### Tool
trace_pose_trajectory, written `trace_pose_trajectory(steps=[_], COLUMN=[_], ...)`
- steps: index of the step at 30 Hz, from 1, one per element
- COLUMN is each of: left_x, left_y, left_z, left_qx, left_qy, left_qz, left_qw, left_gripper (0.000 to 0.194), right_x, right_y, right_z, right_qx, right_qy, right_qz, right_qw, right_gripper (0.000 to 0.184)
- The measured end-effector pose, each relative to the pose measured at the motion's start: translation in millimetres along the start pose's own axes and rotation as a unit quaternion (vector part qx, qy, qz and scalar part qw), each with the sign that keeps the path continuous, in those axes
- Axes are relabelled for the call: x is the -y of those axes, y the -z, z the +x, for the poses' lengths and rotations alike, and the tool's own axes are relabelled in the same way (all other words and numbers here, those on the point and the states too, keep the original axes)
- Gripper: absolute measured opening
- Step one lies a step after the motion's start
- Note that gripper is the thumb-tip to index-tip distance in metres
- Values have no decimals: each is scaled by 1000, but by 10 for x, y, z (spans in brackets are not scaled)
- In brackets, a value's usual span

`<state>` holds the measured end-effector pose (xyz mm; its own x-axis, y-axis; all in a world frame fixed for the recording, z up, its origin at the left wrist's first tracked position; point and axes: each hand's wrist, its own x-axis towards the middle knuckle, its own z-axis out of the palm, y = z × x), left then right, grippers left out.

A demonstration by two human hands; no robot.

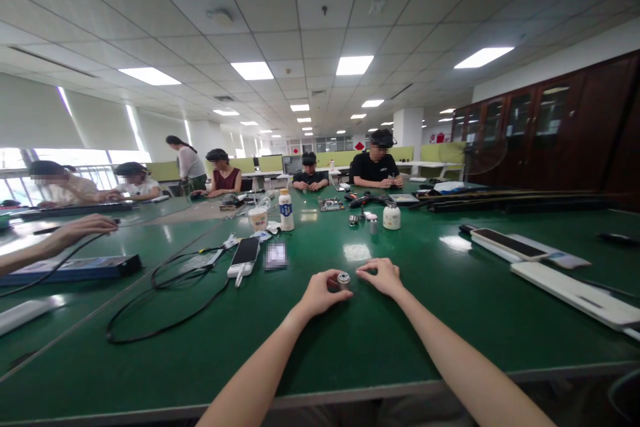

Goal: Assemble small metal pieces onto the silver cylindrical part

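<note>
While starting at the left hand point(320, 292), note thumb and fingers bent into a narrow C, with hold of a short metal cylinder point(343, 277): thumb across the near side, fingers round the left and far side. Find the cylinder at the fingertips, to the right of the palm, on the side facing the other hand. Read the long axis as upright or close to upright, round top face uncovered. Cannot tell, behind the thumb, about contact between base and bench point(425, 327).

Across a small gap, see the right hand point(384, 276), palm down, half open, fingers curved, with nothing visible in grasp. Note fingertips turned towards the cylinder but apart from it. Judge the left hand the nearer, being in contact; from the right hand, place the cylinder leftward and slightly closer to the body.

Farther out, beyond both hands, spot a small metal piece point(374, 225) just beside a white jar point(391, 217), well apart from the cylinder. Past the left hand, on the left, find a blurred card point(277, 256) and then a phone point(247, 251).
</note>
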<state>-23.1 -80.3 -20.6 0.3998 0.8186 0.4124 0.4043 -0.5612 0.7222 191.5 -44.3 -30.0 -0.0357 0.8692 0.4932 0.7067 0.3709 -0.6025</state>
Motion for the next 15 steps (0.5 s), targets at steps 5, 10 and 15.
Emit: trace_pose_trajectory(steps=[5,10,15], left_x=[26,-10,-303], left_y=[-18,20,326], left_z=[3,-14,-72], left_qx=[2,16,-131], left_qy=[-1,5,31], left_qz=[-1,1,21], left_qw=[1000,1000,991], left_gripper=[46,48,55], right_x=[412,636,632], right_y=[14,-28,-43], right_z=[-74,-201,-219], right_qx=[31,56,39], right_qy=[112,139,131], right_qz=[218,203,197], right_qw=[969,968,971], right_gripper=[28,20,20])
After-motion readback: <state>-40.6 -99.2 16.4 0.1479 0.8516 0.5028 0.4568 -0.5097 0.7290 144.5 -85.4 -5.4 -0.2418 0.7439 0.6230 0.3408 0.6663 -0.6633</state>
